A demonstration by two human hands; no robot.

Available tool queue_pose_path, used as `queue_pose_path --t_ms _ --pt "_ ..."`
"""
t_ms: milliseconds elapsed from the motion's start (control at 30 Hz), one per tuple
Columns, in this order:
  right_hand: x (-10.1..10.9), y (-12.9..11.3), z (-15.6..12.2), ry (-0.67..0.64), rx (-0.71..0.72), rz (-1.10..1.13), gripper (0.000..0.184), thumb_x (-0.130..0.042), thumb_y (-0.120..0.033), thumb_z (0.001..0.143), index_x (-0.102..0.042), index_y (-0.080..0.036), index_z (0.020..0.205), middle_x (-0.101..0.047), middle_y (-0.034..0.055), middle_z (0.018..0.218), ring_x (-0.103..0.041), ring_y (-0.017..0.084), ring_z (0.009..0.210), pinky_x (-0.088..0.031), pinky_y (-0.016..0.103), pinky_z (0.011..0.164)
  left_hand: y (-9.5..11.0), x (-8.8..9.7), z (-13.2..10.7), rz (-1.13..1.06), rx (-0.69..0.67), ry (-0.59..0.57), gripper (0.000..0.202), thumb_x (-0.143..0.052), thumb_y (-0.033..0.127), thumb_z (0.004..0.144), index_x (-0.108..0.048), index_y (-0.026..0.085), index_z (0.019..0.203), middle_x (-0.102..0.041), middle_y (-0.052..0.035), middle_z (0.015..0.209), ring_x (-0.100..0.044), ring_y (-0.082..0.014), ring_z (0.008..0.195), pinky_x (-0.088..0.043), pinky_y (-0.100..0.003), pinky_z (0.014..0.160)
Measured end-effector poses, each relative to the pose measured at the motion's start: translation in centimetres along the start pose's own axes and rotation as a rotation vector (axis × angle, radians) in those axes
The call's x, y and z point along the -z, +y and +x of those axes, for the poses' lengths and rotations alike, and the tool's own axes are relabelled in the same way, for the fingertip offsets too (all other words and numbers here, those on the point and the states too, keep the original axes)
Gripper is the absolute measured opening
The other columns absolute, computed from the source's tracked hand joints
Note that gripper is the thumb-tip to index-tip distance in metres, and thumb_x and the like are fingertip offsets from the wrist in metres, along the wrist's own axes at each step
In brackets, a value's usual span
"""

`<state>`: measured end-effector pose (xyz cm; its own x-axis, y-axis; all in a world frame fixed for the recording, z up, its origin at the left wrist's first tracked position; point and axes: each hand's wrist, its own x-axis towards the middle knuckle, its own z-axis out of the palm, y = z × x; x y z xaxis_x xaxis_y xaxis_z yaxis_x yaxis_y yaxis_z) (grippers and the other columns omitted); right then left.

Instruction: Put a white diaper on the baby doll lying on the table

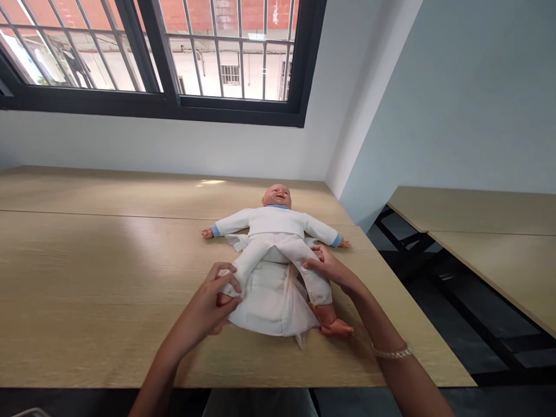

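Note:
A baby doll [278, 223] lies on its back on the wooden table [108, 278], head away from me and arms spread. It wears a white top with blue cuffs and white trousers. Between and beneath its legs a white diaper [271, 301] is spread, with thin, crumpled material along its right side. My left hand [221, 295] is closed around the lower part of the doll's leg on the left, hiding that foot. With thumb and fingers, my right hand [324, 263] grips the other trouser leg near the thigh. The bare foot [336, 327] on that side shows.
The table's front edge runs close to me, and its right edge slopes past the doll. A second table [490, 249] with a dark metal frame stands to the right across a gap. Behind are a white wall [174, 142] and a barred window [230, 58].

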<state>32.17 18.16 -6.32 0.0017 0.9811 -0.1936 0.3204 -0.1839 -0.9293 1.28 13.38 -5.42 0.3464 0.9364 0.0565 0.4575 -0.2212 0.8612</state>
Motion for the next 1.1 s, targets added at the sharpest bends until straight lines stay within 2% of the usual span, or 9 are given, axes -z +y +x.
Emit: queue_pose_path --t_ms 133,267,400,500,633,700,833,1000,1100 --pt "-0.4 0.0 -0.1 0.002 0.072 -0.118 0.058 -0.066 -0.041 0.072 -0.047 -0.014 0.120 -0.061 0.0143 0.112 -0.061 0.029 0.103 -0.051 0.043 0.087 -1.0 1.7 0.0 0.031 -0.015 0.001 0.015 -0.057 0.033 0.085 -0.059 0.019 0.089 -0.039 -0.0052 0.129 -0.046 -0.0009 0.053 -0.043 -0.018 0.040" --pt "-2.2 -1.5 -2.5 0.151 0.449 -0.426 0.059 -0.064 -0.041 0.082 -0.043 -0.018 0.133 -0.048 0.0144 0.138 -0.048 0.029 0.127 -0.042 0.048 0.106 -1.9 1.4 -0.2 -0.011 0.001 -0.008 0.010 -0.054 0.029 0.089 -0.057 0.020 0.091 -0.038 -0.0045 0.132 -0.047 -0.0004 0.054 -0.044 -0.018 0.045" --pt "-6.0 -1.8 -6.4 -0.081 0.823 -0.848 0.065 -0.071 -0.047 0.083 -0.046 -0.019 0.137 -0.047 0.0116 0.144 -0.040 0.030 0.136 -0.032 0.050 0.117 -1.9 0.7 -0.4 -0.104 0.038 -0.014 0.015 -0.056 0.033 0.089 -0.055 0.019 0.092 -0.036 -0.0066 0.134 -0.042 0.0026 0.046 -0.038 -0.017 0.037" --pt "-8.7 0.4 -7.8 -0.048 0.942 -1.068 0.078 -0.073 -0.052 0.080 -0.046 -0.011 0.140 -0.047 0.0171 0.144 -0.040 0.034 0.136 -0.035 0.051 0.114 -1.9 0.5 -0.4 -0.109 0.032 0.022 0.016 -0.057 0.034 0.088 -0.056 0.018 0.091 -0.037 -0.0073 0.133 -0.043 0.0019 0.047 -0.038 -0.017 0.037" --pt "-10.2 2.9 -7.7 0.177 1.003 -1.150 0.029 -0.062 -0.014 0.085 -0.062 -0.014 0.114 -0.065 0.0112 0.119 -0.060 0.025 0.110 -0.045 0.039 0.103 -2.1 0.5 -0.3 -0.088 0.018 0.050 0.016 -0.057 0.034 0.087 -0.060 0.019 0.092 -0.041 -0.0076 0.131 -0.047 -0.0008 0.050 -0.043 -0.019 0.040" --pt "-9.9 2.1 -7.4 0.279 1.055 -1.150 0.026 -0.051 -0.002 0.084 -0.062 -0.016 0.102 -0.068 0.0077 0.102 -0.063 0.022 0.094 -0.046 0.036 0.096 -2.1 0.6 -0.4 -0.071 -0.016 0.068 0.016 -0.057 0.033 0.087 -0.062 0.020 0.094 -0.044 -0.0077 0.128 -0.060 -0.0097 0.071 -0.052 -0.021 0.053" --pt "-8.3 -3.4 -5.6 0.418 1.032 -1.218 0.022 -0.046 0.000 0.087 -0.061 -0.016 0.090 -0.063 0.0043 0.080 -0.058 0.020 0.075 -0.044 0.035 0.084 -2.1 0.4 -0.6 -0.025 -0.071 0.153 0.026 -0.055 0.031 0.087 -0.061 0.023 0.112 -0.049 -0.0076 0.120 -0.057 -0.0206 0.111 -0.055 -0.027 0.083" --pt "-6.0 -10.0 0.7 0.168 0.775 -1.236 0.016 -0.047 -0.016 0.097 -0.063 -0.018 0.096 -0.067 0.0072 0.089 -0.060 0.022 0.085 -0.039 0.033 0.084 -1.8 -1.1 -0.6 -0.072 0.005 0.095 0.034 -0.046 0.034 0.092 -0.048 0.024 0.124 -0.040 -0.0089 0.129 -0.052 -0.0031 0.054 -0.042 -0.019 0.040" --pt "-5.0 -11.3 4.8 0.095 0.533 -1.155 0.026 -0.039 -0.031 0.103 -0.062 -0.019 0.105 -0.069 0.0084 0.098 -0.062 0.024 0.084 -0.032 0.029 0.066 -1.2 -2.0 -0.6 -0.046 0.003 0.092 0.032 -0.044 0.030 0.093 -0.047 0.024 0.124 -0.036 -0.0099 0.130 -0.046 -0.0004 0.047 -0.038 -0.019 0.036"
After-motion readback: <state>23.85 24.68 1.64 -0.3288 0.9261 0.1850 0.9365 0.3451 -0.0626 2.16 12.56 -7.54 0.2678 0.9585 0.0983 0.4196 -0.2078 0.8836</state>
